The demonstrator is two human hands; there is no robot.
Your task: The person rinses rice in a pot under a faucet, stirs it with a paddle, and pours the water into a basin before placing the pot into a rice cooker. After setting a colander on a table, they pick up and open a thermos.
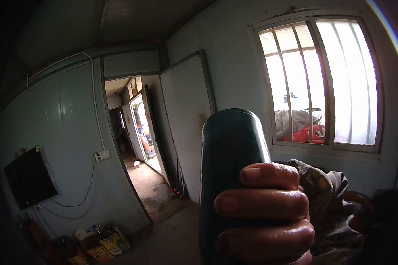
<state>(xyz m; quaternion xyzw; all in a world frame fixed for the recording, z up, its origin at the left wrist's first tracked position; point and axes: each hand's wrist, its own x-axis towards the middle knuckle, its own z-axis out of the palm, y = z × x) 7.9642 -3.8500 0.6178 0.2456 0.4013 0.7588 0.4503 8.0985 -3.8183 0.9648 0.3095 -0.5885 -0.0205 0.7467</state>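
- close to the camera, the right hand point(265, 212) has its fingers point(263, 204) wrapped tight around a dark bottle point(232, 150), held upright.
- it looks like the lifting step.
- next, keep the bottle steady.
- left hand: not seen.

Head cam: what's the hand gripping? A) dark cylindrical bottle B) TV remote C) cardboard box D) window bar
A: the fingers of the right hand wrap around a dark bottle held upright close to the camera; the TV on the wall, the boxes on the floor and the window are all untouched, across the room.
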